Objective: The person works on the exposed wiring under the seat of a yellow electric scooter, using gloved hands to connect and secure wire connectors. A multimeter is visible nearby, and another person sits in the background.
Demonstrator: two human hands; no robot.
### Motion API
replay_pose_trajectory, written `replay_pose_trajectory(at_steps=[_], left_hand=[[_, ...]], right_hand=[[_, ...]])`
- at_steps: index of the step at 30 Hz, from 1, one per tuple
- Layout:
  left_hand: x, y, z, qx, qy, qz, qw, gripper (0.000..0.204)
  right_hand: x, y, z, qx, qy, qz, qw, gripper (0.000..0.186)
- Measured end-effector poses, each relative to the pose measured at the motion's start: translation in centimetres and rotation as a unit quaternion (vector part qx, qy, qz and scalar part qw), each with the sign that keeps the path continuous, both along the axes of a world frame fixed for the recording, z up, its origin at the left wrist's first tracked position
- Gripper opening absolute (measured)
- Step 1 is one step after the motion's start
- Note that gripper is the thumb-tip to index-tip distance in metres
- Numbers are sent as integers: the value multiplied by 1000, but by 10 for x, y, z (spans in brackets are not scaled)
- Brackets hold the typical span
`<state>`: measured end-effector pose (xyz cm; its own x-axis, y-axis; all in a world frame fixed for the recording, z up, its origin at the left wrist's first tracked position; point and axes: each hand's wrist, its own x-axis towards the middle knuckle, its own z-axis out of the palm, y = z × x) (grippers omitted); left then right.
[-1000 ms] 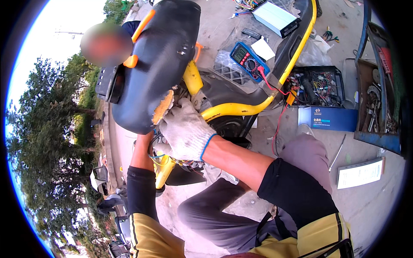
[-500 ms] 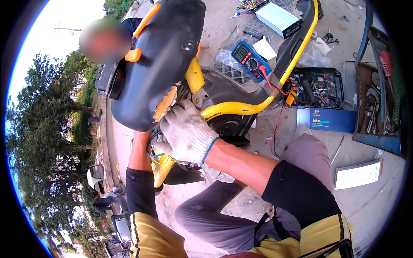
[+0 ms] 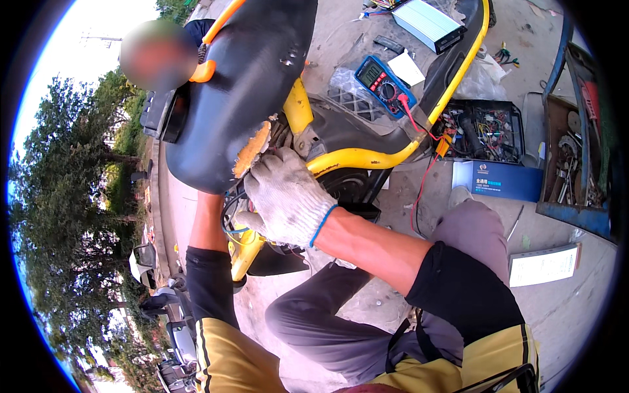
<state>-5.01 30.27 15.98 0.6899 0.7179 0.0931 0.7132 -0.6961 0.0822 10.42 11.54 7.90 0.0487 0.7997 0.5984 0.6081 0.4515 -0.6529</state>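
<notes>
My right hand (image 3: 285, 196), in a white knit glove, reaches into the gap under the raised black seat (image 3: 242, 98) of a yellow scooter (image 3: 367, 157). Its fingertips are buried among wires and parts beside the seat's torn foam edge (image 3: 252, 149), so I cannot tell whether they grip anything. My left forearm (image 3: 206, 223) runs up beneath the seat, and my left hand is hidden behind it.
A blue multimeter (image 3: 383, 82) with red leads lies on the scooter's footboard. On the ground to the right are a black box of wiring (image 3: 485, 131), a blue carton (image 3: 498, 180), a blue tool tray (image 3: 576, 150) and a white booklet (image 3: 544, 265). Another person stands behind the seat.
The black seat has tipped a little farther up and toward me. My gloved right hand stays in the same spot under it.
</notes>
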Motion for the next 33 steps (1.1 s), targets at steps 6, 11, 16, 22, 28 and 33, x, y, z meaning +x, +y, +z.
replay_pose_trajectory(at_steps=[6, 11, 16, 22, 28, 33], left_hand=[[-7, -7, -15, 14, -9, 0, 1000, 43], [11, -9, 6, -1, 16, 13, 1000, 43], [7, -15, -3, 4, 24, 20, 999, 43], [19, -18, 4, -1, 32, 26, 999, 43], [15, -23, 2, 11, 39, 29, 999, 43], [27, -32, 2, 7, 43, 41, 998, 43]], right_hand=[[0, 1, -2, 8, -1, -11, 1000, 59], [1, 1, -3, 3, 8, 11, 1000, 58], [1, 3, -7, 4, 14, 19, 1000, 57], [8, -1, -5, 4, -4, 30, 1000, 60], [0, 2, -6, 10, 3, 2, 1000, 61], [6, 0, -5, 12, 9, 19, 1000, 60]])
